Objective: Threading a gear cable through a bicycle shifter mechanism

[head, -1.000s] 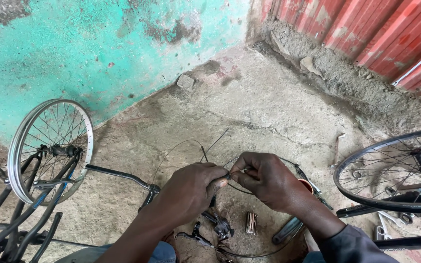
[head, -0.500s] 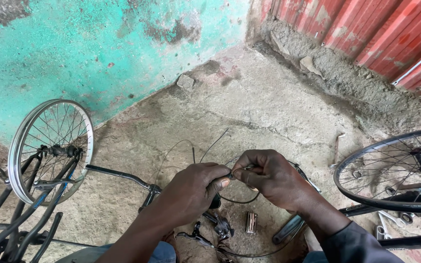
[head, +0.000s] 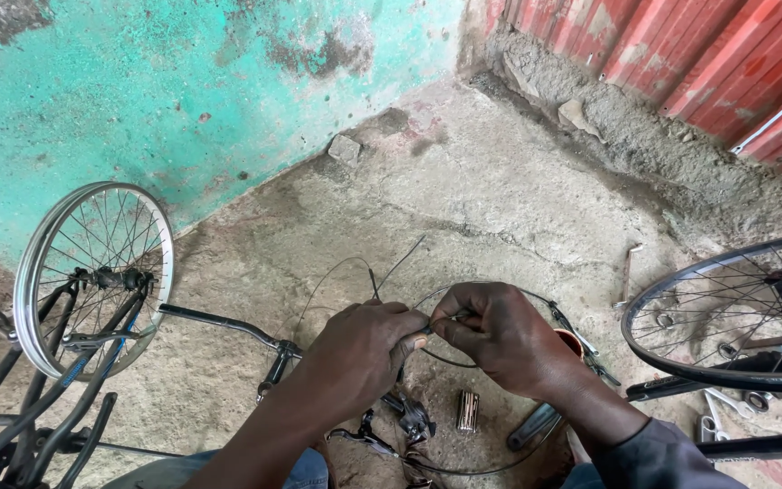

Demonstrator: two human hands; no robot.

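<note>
Both hands are meeting low at centre over the concrete floor [head: 518, 208]. Left hand [head: 364, 349] and right hand [head: 500, 335] are each pinching the thin cable [head: 450, 359], which is running crosswise between them, equally near both, then looping downward.

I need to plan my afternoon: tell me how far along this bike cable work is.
Done: the silver wheel and black wheel are off, standing apart. In hand: the left hand and right hand pinch a thin cable between them. Left: loose parts and wrenches lie on the ground; nothing is reassembled.
</note>
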